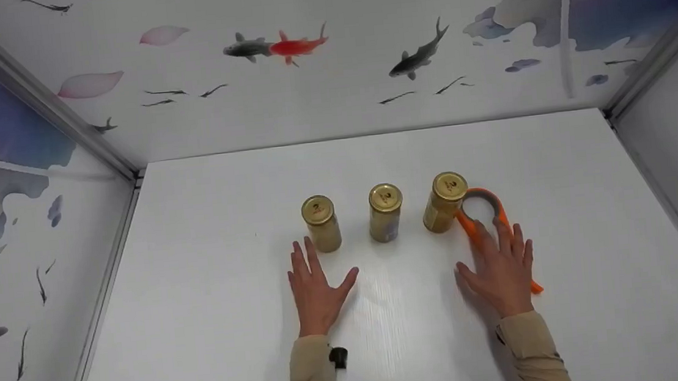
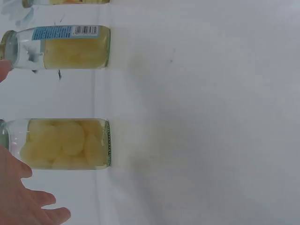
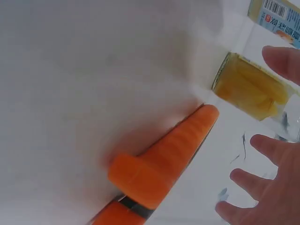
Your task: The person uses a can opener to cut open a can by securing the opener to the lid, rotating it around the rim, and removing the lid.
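Three glass jars with gold lids stand upright in a row: the left jar (image 1: 325, 231), the middle jar (image 1: 384, 220) and the right jar (image 1: 439, 209). Pale yellow round pieces show through the left jar's glass (image 2: 65, 143) in the left wrist view. My left hand (image 1: 316, 297) is spread with its fingertips just in front of that jar, holding nothing. Beside the right jar lies an orange jar opener (image 3: 173, 150) with a grey-lined loop. Over its handle my right hand (image 1: 504, 274) spreads its fingers, covering part of it and gripping nothing.
The jars stand on a white table (image 1: 214, 312). Printed panels with fish and petals wall it in at the back (image 1: 342, 92) and on both sides. A small black object (image 1: 339, 357) shows beside the left cuff.
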A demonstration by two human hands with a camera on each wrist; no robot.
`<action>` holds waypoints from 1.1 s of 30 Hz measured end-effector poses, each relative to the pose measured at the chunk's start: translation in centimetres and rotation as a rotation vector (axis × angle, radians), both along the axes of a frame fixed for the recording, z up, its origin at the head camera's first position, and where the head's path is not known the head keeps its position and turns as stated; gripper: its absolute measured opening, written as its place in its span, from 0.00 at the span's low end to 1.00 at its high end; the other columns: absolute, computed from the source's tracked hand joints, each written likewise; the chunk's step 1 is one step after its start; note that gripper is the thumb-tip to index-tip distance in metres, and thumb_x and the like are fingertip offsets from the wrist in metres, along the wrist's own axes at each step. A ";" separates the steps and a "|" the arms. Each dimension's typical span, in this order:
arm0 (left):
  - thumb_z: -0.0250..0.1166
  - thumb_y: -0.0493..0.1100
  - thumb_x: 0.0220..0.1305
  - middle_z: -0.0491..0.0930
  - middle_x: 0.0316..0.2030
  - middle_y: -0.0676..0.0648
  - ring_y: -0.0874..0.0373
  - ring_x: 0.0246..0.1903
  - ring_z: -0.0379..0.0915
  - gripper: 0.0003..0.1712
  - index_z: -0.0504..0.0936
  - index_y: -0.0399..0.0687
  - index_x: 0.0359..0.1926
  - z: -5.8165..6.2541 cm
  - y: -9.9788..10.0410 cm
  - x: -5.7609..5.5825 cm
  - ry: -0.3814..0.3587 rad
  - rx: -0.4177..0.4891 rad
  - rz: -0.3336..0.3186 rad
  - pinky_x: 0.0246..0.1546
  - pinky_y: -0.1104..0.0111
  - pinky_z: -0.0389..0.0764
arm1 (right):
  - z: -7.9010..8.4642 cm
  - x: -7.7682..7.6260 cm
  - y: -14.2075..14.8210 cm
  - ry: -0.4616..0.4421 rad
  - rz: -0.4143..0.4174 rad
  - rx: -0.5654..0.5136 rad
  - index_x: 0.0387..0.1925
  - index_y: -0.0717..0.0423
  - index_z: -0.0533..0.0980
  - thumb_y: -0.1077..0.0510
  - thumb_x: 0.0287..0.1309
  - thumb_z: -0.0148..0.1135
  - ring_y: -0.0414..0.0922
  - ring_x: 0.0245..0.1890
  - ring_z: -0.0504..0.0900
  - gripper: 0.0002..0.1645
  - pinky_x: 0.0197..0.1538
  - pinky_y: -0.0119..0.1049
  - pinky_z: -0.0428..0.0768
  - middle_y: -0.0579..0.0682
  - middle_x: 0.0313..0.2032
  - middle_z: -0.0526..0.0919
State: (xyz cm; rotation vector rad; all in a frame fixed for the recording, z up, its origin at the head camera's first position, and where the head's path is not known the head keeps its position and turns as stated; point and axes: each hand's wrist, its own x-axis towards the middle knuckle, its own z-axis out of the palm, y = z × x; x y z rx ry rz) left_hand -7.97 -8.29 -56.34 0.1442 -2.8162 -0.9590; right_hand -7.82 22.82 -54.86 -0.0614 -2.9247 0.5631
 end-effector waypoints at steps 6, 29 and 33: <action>0.74 0.56 0.51 0.45 0.73 0.36 0.43 0.72 0.42 0.63 0.43 0.39 0.75 0.1 -1.7 -2.1 -0.064 0.245 -0.026 0.68 0.50 0.49 | 0.7 -0.9 1.7 -0.076 0.015 -0.090 0.69 0.64 0.57 0.53 0.50 0.69 0.73 0.64 0.50 0.49 0.60 0.71 0.52 0.72 0.65 0.55; 0.76 0.36 0.47 0.71 0.61 0.40 0.47 0.62 0.65 0.46 0.63 0.45 0.66 0.6 -2.0 -8.2 -0.058 0.561 -0.079 0.62 0.55 0.65 | 1.1 -4.1 3.6 -0.374 -0.108 -0.103 0.68 0.79 0.47 0.50 0.51 0.68 0.71 0.51 0.68 0.58 0.45 0.62 0.74 0.79 0.58 0.60; 0.76 0.37 0.47 0.71 0.61 0.41 0.47 0.62 0.65 0.46 0.63 0.46 0.66 0.3 -1.8 -8.5 -0.066 0.608 -0.073 0.62 0.55 0.64 | 0.9 -4.3 4.0 -0.384 -0.090 -0.079 0.67 0.79 0.48 0.48 0.49 0.70 0.72 0.52 0.67 0.59 0.44 0.63 0.74 0.79 0.56 0.62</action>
